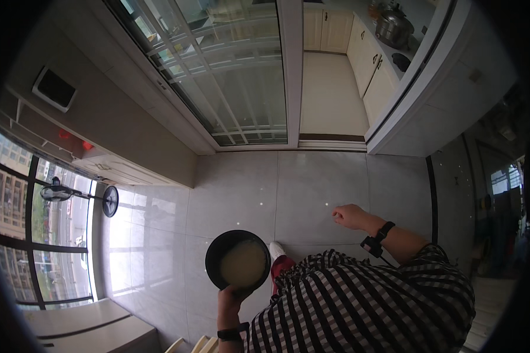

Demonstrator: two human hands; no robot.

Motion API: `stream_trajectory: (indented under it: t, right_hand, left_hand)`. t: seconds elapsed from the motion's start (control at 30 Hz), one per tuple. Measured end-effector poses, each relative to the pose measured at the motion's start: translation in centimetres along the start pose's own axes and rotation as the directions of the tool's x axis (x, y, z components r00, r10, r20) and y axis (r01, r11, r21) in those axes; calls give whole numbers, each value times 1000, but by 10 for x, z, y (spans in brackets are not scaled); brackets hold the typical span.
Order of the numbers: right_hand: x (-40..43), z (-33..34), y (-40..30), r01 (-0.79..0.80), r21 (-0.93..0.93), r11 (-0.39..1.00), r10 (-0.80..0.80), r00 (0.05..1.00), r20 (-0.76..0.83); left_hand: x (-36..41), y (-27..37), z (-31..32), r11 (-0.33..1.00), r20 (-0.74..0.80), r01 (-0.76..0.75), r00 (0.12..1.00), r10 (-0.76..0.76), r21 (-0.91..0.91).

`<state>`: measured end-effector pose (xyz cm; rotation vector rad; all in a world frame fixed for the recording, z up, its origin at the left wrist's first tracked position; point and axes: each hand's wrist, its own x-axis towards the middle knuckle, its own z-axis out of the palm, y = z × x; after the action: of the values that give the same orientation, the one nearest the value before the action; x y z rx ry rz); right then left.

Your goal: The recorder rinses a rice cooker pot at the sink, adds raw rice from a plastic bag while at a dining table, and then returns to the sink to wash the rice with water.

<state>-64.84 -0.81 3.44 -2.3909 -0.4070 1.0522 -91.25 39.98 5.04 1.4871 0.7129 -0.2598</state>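
Observation:
My left hand (231, 296) grips the near rim of a round dark pot (212, 260). The pot holds a cloudy, pale yellowish substance (244, 264); whether it is liquid or grain in water I cannot tell. It is held above the tiled floor (318, 176), left of my body. Away to the right, my right hand (351, 216) hangs over the floor with its fingers curled in, and nothing shows in it. A black band with a small device (372, 245) is strapped to that wrist.
Ahead, a sliding glass door (234, 79) stands beside a doorway with a raised threshold (331, 142). Through it are cream kitchen cabinets (365, 57) and a metal pot (394, 27) on a counter. A standing fan (110, 201) is at the left near the windows. Wooden chair slats (201, 345) show below.

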Motion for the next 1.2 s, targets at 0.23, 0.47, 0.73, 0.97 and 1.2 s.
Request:
stream_trajectory:
  t: [0.23, 0.47, 0.73, 0.97, 1.2]
  right_hand:
    - [-76, 6, 178, -537, 573, 619, 708, 698, -111]
    - [-157, 108, 437, -267, -384, 884, 262, 963, -67]
    - [37, -189, 379, -741, 338, 580, 777, 628, 43]
    - [169, -503, 310, -98, 447, 889, 356, 762, -541]
    - [285, -625, 248, 77, 42, 996, -61, 953, -298]
  left_hand:
    - [240, 168, 141, 836, 297, 413, 901, -317, -362]
    - [385, 332, 414, 864, 579, 370, 807, -117, -341]
    - [526, 489, 585, 911, 569, 287, 819, -73, -297]
    - [641, 629, 721, 931, 590, 206, 808, 12, -300]
    - [846, 655, 738, 847, 521, 340, 849, -89, -409]
